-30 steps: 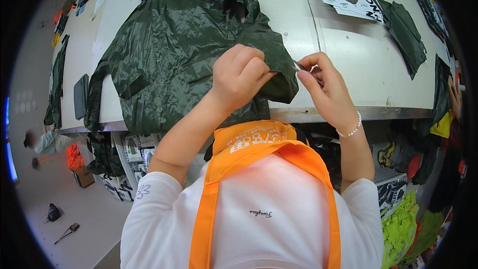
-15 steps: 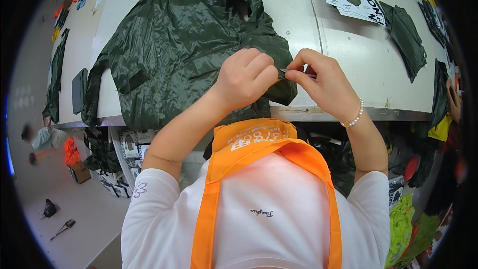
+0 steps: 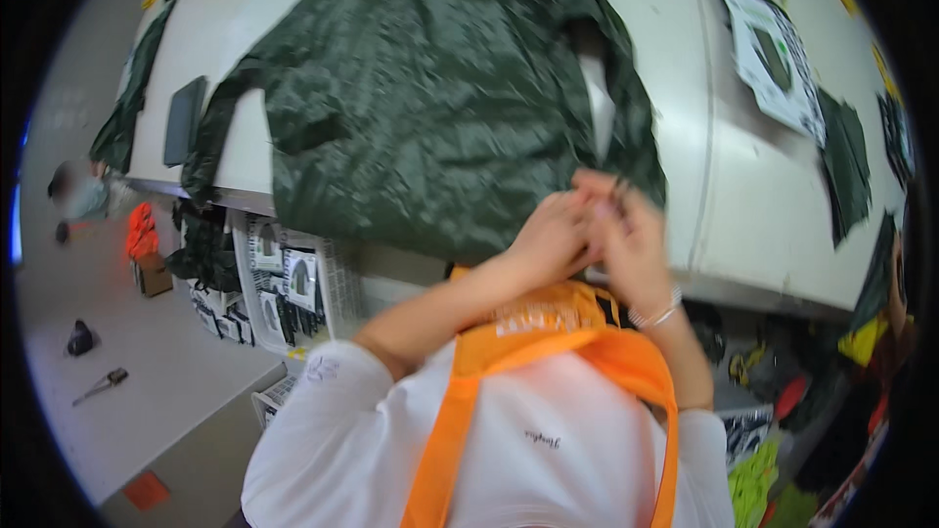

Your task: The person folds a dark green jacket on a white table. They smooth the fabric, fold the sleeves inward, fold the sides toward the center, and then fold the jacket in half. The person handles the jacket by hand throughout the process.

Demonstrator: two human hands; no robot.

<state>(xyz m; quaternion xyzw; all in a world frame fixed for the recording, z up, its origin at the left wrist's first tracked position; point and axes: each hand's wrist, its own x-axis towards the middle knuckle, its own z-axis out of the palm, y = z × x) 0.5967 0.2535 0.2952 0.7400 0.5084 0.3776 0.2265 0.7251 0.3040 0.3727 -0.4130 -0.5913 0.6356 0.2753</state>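
Note:
A shiny dark green jacket point(image 3: 411, 88) lies spread over the table, its hem near the front edge and one sleeve hanging toward the left. My left hand point(image 3: 556, 235) and my right hand point(image 3: 634, 244) meet over the jacket's lower right corner, close to the orange apron point(image 3: 548, 318). Motion smears the fingers of both. The right fingers look curled, with a small dark thing at their tips that I cannot make out. What lies between the hands is hidden.
On the white table point(image 3: 675, 29) a printed sheet with a garment picture point(image 3: 768, 54) and a folded green garment point(image 3: 843, 166) lie at the right. A dark flat pouch point(image 3: 184, 120) lies at the left. Below the edge stands a white crate point(image 3: 337, 279) of packages.
My hands have left the jacket's right sleeve end and come together, lower and nearer my body. The view has shifted. A thin metal-tipped tool seen at the right fingers before no longer shows clearly.

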